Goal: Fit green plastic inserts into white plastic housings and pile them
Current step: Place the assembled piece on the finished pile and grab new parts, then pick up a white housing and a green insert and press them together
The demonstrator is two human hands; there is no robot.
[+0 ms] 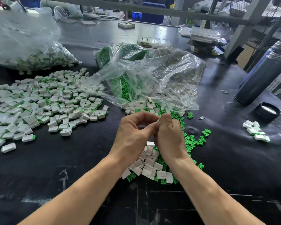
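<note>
Centrally, hands (154, 127) pinched together above loose housings (150, 164), inserts (193, 140).

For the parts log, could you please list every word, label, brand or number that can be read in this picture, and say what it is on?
None can be read.
Yellow-green package behind the table: print is there, but too blurred to read.
White housings, green inserts, clear bags, dark cylinder: no marking visible.

I worked at a black, glossy table (58, 159) that caught overhead light, with grey metal shelf posts (243, 28) and blue crates (146, 17) cluttered behind it.
</note>
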